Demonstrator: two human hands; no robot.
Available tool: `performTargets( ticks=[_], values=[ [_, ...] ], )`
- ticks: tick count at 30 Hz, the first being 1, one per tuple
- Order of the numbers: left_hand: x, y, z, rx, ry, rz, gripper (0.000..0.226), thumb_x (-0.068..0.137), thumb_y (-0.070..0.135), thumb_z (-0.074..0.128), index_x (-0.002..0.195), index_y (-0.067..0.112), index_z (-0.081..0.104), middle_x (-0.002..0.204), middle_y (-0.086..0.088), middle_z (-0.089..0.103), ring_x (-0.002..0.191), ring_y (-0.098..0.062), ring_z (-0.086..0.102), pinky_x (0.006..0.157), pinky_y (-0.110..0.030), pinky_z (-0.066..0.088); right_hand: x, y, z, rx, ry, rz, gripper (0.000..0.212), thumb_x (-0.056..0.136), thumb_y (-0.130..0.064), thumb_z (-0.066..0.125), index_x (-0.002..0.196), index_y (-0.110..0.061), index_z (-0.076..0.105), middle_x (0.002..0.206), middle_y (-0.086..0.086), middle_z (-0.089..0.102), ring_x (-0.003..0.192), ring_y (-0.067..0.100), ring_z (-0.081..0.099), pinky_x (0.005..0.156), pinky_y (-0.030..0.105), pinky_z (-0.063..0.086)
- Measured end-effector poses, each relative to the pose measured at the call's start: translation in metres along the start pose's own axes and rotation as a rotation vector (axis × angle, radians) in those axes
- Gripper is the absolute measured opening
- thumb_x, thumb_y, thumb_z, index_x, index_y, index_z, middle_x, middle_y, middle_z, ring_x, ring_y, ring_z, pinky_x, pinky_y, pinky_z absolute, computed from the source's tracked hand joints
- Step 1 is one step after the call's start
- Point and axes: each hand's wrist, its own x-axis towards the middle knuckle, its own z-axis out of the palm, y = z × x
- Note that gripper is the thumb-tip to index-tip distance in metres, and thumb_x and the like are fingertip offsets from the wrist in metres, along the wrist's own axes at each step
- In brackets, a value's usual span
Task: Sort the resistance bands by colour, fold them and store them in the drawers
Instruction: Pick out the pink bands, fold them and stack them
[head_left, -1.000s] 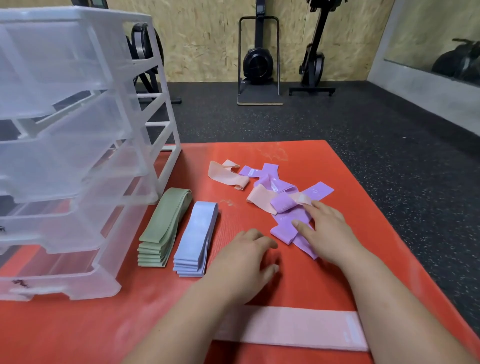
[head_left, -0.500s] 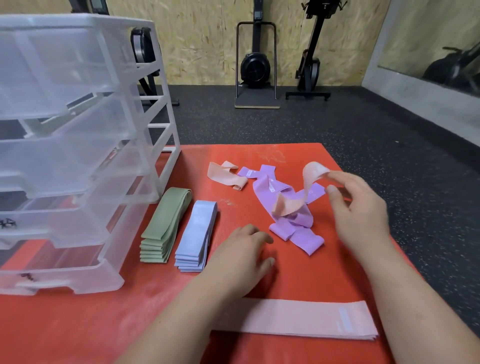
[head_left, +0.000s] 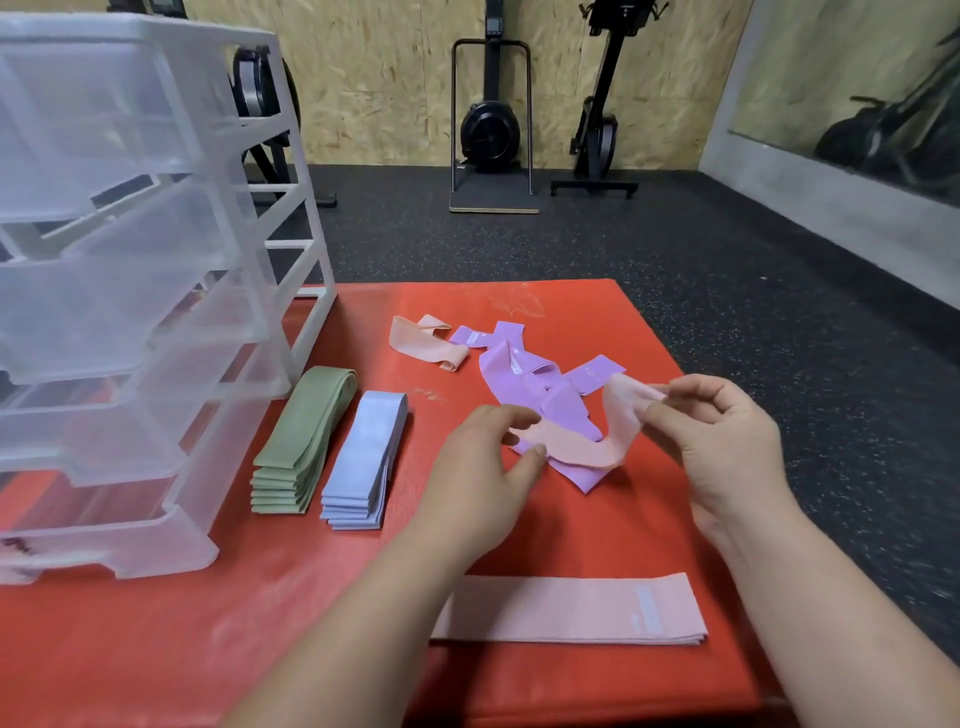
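A pink band (head_left: 582, 447) hangs just over the red mat (head_left: 156, 649), above a messy heap of purple bands (head_left: 524, 379). The left hand (head_left: 483, 462) pinches its low end. The right hand (head_left: 727, 441) pinches its high end. The tags on the purple bands are too tiny to read. A curled pink band (head_left: 423, 343) lies beside the heap. A flat pink band (head_left: 561, 610) with a pale tag lies near the person. A green stack (head_left: 306, 436) and a blue stack (head_left: 366, 452) sit beside the clear drawers (head_left: 130, 260). I cannot tell what is inside them.
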Motion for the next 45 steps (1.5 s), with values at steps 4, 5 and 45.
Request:
performTargets(
  ticks=[4,5,45],
  values=[
    [0.005,-0.004,-0.003,-0.042,0.127,-0.111,0.036,0.098,0.019,0.068,0.133,0.030,0.065,0.124,0.017,0.065,0.104,0.007,0.063,0.092,-0.023,0.052,-0.003,0.000,-0.001,-0.072,-0.043,0.004,0.057,0.077,0.015,0.076,0.121,-0.021,0.068,0.116,0.007,0.073,0.095,0.013,0.070,0.089,0.039,0.061],
    [0.007,-0.005,-0.004,-0.051,0.143,-0.126,0.037,0.098,0.019,0.069,0.133,0.031,0.065,0.125,0.017,0.066,0.104,0.007,0.064,0.092,-0.023,0.053,-0.003,0.000,-0.002,-0.105,-0.062,0.004,0.062,0.077,0.016,0.075,0.123,-0.025,0.069,0.120,0.006,0.071,0.097,0.012,0.070,0.090,0.039,0.059],
    [0.007,-0.034,-0.059,0.209,-0.159,-0.179,0.008,0.089,0.027,0.082,0.094,0.028,0.075,0.075,0.011,0.070,0.063,-0.004,0.061,0.062,-0.025,0.048,0.023,0.000,-0.072,-0.521,-0.048,-0.099,0.019,0.084,-0.016,0.088,0.097,-0.023,0.075,0.080,0.006,0.077,0.060,0.017,0.069,0.070,0.052,0.065]
  ],
)
